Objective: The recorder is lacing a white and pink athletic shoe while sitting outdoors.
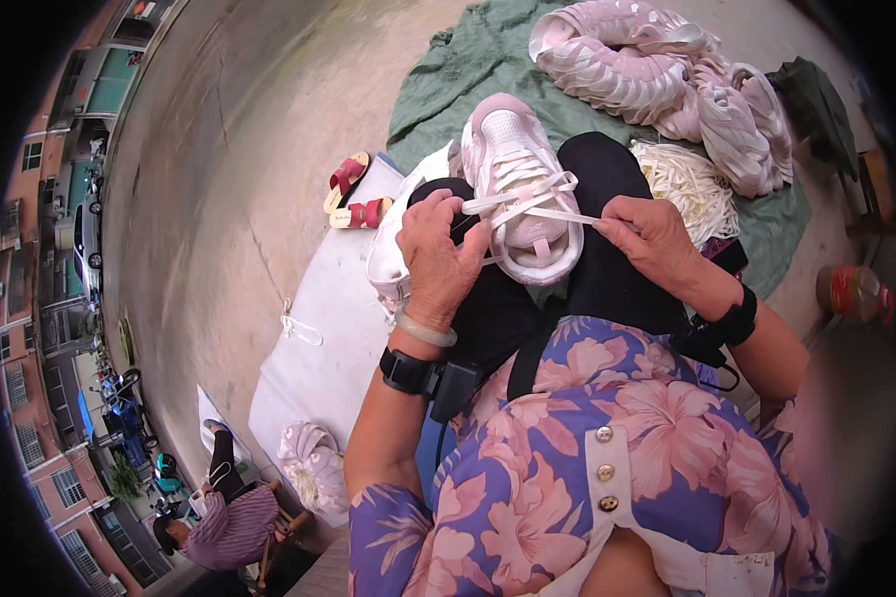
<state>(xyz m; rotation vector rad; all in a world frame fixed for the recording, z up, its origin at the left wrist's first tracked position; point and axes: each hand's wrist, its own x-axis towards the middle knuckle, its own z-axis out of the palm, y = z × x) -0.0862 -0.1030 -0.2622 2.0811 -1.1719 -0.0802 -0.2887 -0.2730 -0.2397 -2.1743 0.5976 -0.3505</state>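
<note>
A white and pale pink sneaker rests between my thighs, toe pointing away from me. White shoelaces cross through its upper eyelets, with a loop at the right of the tongue. My left hand is closed on a lace at the shoe's left side, thumb and forefinger pinching it. On the other side my right hand pinches a lace end drawn out straight to the right. Just left of my left hand, another white shoe lies against my leg, partly hidden.
A green cloth spreads ahead under a long coil of pinkish-white shoe parts and a heap of white laces. Red sandals sit at the left beside a white sheet. A bottle stands right; a seated person is lower left.
</note>
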